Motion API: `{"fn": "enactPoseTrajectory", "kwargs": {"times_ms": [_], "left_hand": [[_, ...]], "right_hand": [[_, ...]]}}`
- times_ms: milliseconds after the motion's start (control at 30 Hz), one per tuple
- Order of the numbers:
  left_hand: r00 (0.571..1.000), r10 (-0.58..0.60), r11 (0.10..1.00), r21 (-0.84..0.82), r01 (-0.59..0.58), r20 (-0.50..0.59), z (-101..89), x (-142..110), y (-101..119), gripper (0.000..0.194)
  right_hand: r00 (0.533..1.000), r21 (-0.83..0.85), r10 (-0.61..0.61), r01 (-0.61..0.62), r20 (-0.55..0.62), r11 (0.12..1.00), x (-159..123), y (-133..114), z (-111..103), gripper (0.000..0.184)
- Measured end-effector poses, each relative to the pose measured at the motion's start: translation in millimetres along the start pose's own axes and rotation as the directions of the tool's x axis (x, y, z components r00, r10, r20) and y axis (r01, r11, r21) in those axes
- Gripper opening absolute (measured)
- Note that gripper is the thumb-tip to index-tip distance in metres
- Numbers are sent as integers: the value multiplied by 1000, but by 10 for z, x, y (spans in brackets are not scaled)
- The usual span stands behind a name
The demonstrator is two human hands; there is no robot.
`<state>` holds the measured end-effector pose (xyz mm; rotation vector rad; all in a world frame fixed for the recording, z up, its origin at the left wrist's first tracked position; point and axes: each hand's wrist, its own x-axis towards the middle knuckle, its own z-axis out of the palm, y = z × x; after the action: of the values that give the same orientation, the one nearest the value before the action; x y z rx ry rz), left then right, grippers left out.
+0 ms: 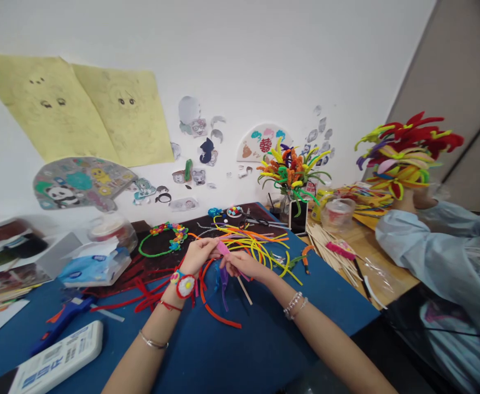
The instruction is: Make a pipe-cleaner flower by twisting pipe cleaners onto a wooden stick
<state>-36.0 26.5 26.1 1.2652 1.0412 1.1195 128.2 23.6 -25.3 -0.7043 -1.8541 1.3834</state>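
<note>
My left hand [199, 256] pinches one end of a short pink pipe cleaner piece [222, 248], which looks folded or bent. On its other end, the fingers of my right hand [245, 265] are closed. Both hands hover over the blue table mat. Beneath and behind them lie loose yellow pipe cleaners [260, 249], an orange pipe cleaner [219, 317] and purple ones [224, 279]. Red pipe cleaners [145, 295] spread out to the left of my left hand. A thin wooden stick [245, 291] pokes out below my right hand.
A glue gun [62, 323] and a white box-like device [59, 358] lie front left, near a tissue pack [94, 265]. Behind are a flower headband [160, 241], scissors [260, 220] and a pipe cleaner bouquet [291, 167]. At right, another person's sleeves [412, 235] reach over wooden sticks [334, 254].
</note>
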Motion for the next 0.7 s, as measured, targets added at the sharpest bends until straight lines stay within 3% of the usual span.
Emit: {"fn": "enactPoseTrajectory", "kwargs": {"times_ms": [133,267,367,567,700], "left_hand": [[999,22,999,-30,-23,-30,26,7,-17,31],[999,52,995,-81,-53,-14,40,10,-27,31],[998,65,993,-99,-62,26,50,6,-25,33],[996,72,997,-24,-71,53,101,-20,-43,39],[983,135,988,58,-143,125,118,-41,-32,40]], "right_hand": [[996,73,-3,9,-85,997,12,22,15,38],[992,300,3,35,-125,953,13,8,41,38],[996,466,24,20,-90,884,11,-8,72,34],[999,642,-16,44,-50,765,6,-48,126,14],[999,767,18,-43,41,640,-5,-49,85,10]]}}
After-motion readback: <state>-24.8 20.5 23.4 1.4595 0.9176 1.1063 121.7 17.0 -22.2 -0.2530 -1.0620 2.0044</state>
